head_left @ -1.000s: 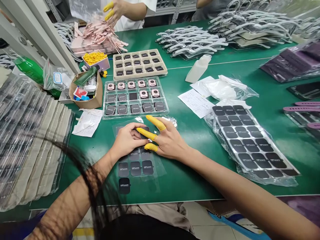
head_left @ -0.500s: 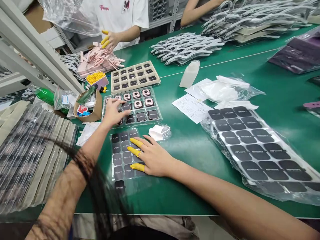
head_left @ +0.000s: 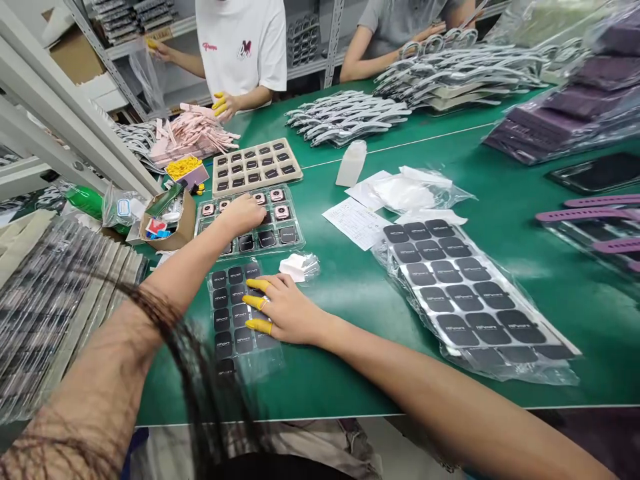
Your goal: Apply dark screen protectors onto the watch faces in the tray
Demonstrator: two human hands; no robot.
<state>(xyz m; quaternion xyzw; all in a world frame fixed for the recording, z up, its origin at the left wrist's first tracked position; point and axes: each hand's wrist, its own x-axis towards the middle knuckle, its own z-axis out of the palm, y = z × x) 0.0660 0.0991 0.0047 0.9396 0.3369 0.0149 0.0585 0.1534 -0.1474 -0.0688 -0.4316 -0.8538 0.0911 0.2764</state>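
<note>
My left hand (head_left: 243,215) is over the clear plastic tray (head_left: 299,235), its fingers curled down into the middle compartments. What they hold, if anything, is hidden beneath the hand. Pink-framed square watches (head_left: 282,212) sit in the tray, and its near row shows black square covers (head_left: 267,238). Closer to me lies a sheet of black square stickers (head_left: 221,319) with white lettering. On its right part my right hand (head_left: 287,312) rests flat, fingers spread, with yellow finger cots on several fingers. A crumpled white scrap (head_left: 295,268) lies between sheet and tray.
A beige tray (head_left: 257,168) of dark pieces stands behind. At left are a small carton (head_left: 167,227) and stacked wrapped trays (head_left: 60,320). To the right lie bagged sticker sheets (head_left: 463,287), papers (head_left: 353,220), a white bottle (head_left: 351,163) and a phone (head_left: 597,173). Two people work across the table.
My left hand has gone from spread fingers to a curled shape over the tray's middle. My right hand stays on the sticker sheet. The view has turned slightly right.
</note>
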